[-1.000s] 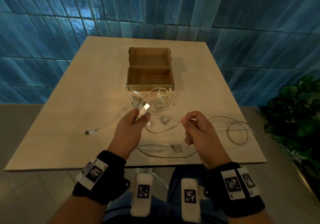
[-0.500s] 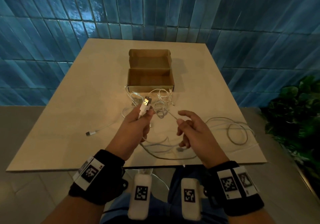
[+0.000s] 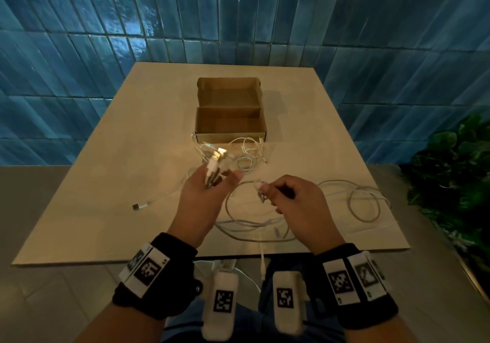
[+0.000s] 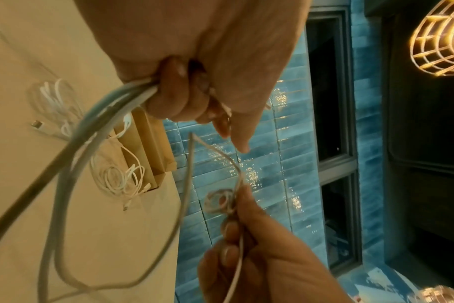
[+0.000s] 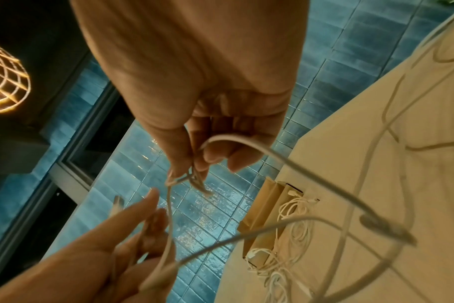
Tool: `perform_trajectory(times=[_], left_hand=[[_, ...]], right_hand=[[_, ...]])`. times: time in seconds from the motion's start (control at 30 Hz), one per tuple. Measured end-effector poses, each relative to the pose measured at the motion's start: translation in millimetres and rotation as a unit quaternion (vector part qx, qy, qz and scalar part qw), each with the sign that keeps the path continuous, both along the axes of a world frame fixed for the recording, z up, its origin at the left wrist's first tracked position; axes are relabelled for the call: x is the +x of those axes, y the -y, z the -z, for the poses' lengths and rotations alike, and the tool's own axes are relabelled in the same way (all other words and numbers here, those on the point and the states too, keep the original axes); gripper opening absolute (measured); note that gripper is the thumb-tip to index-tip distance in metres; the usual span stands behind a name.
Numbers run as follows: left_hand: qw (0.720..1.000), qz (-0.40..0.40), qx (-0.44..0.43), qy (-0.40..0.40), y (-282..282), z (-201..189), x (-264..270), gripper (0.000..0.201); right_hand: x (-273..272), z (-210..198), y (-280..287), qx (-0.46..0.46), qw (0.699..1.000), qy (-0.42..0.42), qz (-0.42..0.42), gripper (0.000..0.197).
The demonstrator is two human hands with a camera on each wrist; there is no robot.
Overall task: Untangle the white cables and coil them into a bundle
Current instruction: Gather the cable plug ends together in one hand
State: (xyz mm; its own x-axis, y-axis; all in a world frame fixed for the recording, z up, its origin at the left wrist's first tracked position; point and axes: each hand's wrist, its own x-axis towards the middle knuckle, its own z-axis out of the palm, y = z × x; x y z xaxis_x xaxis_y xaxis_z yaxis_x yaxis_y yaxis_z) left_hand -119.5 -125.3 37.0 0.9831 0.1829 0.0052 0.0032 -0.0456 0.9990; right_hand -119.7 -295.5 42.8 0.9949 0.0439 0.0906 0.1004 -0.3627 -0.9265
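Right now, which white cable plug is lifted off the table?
The glowing white USB plug gripped in the left hand; the other USB plug lies flat on the beige table.

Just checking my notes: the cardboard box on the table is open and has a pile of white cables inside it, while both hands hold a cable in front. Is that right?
Not quite. The head view shows the open cardboard box holds nothing; the pile of white cables lies on the table just in front of it. The rest stands: the left hand and right hand both hold a cable.
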Motion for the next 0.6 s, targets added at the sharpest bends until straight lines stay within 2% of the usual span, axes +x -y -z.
perform_trajectory(times=[0.1,0.17,0.27,0.37,0.5,0.6], left_hand=[[0.996,0.063,0.054,-0.022,9.2,-3.8,-3.3,0.021],[0.994,0.075,0.077,-0.026,8.2,-1.8,-3.0,0.029],[0.991,0.082,0.105,-0.018,4.0,2.0,-0.9,0.025],[0.988,0.089,0.122,-0.017,5.0,0.5,-1.6,0.023],[0.987,0.084,0.136,-0.007,10.4,-1.0,-2.1,0.032],[0.983,0.083,0.164,0.008,10.3,-0.4,-0.9,0.023]], right_hand=[[-2.0,-1.9,-3.9,-0.023,1.000,0.006,-0.020,0.021],[-2.5,-2.3,-2.7,-0.028,0.999,0.001,-0.031,0.016],[-2.6,-2.1,-0.5,-0.037,0.998,-0.015,-0.045,0.012],[-0.2,-0.7,-2.8,-0.080,0.996,0.026,-0.042,0.001],[3.1,0.4,-7.4,-0.101,0.992,0.071,-0.026,0.013],[1.2,-0.2,-10.0,-0.068,0.994,0.075,-0.027,0.012]])
